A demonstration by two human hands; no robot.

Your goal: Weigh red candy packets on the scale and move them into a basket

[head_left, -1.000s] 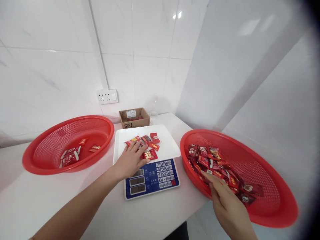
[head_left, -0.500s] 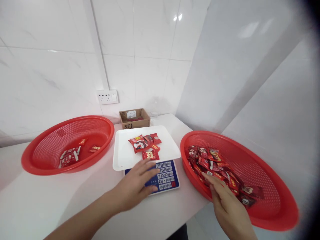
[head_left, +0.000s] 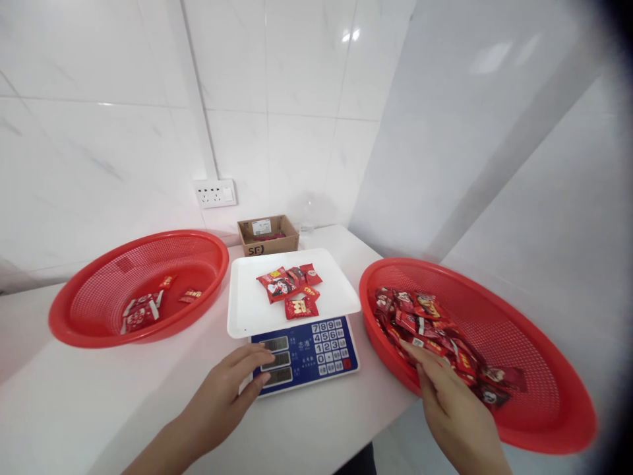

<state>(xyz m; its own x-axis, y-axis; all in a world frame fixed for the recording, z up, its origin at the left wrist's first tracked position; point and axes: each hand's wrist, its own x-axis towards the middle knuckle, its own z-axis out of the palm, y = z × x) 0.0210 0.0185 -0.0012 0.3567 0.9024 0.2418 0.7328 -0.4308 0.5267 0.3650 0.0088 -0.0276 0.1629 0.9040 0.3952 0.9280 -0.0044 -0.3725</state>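
Our left hand (head_left: 222,386) over left edge of scale (head_left: 305,359): fingers loosely parted, holding nothing. Our right hand (head_left: 452,402) right of scale, at near rim of red basket (head_left: 537,369): fingers nearly straight, together; whether gripping, we cannot tell. Red packets (head_left: 280,285) atop scale.

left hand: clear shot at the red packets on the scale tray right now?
Probably yes. The left hand is over the scale's displays, seemingly holding nothing. The red packets lie uncovered on the white tray beyond it, with nothing visible blocking the way.
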